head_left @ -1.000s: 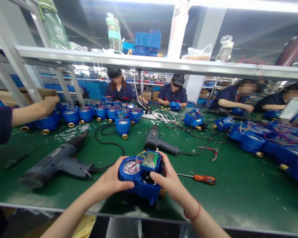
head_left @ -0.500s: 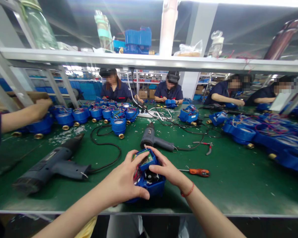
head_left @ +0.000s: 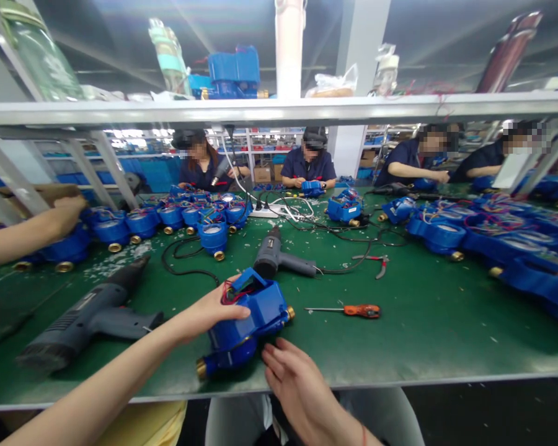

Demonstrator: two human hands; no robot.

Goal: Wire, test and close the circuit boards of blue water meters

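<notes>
A blue water meter (head_left: 267, 305) with brass threaded ends is tipped over near the front of the bench. My left hand (head_left: 216, 313) grips it from the left, thumb across its housing; red wires show beside the fingers. Just in front of the meter, my right hand (head_left: 294, 371) is open with the fingers slightly bent. Its fingertips are close to the meter's underside, but I cannot tell whether they touch it. An orange-handled screwdriver (head_left: 360, 311) lies to the right of the meter. Behind it rests a grey heat gun (head_left: 279, 255).
Another heat gun (head_left: 93, 313) lies at left, and red-handled pliers (head_left: 381, 266) at right. Blue meters (head_left: 214, 236) line both sides. A power strip (head_left: 265, 212) with cables sits mid-bench. A shelf (head_left: 270, 111) crosses above. A co-worker's arm (head_left: 37, 235) reaches in from the left.
The meter has been tipped over, showing its side and brass ends. My right hand has left its top and dropped in front of it; my left hand keeps hold. The view has shifted slightly.
</notes>
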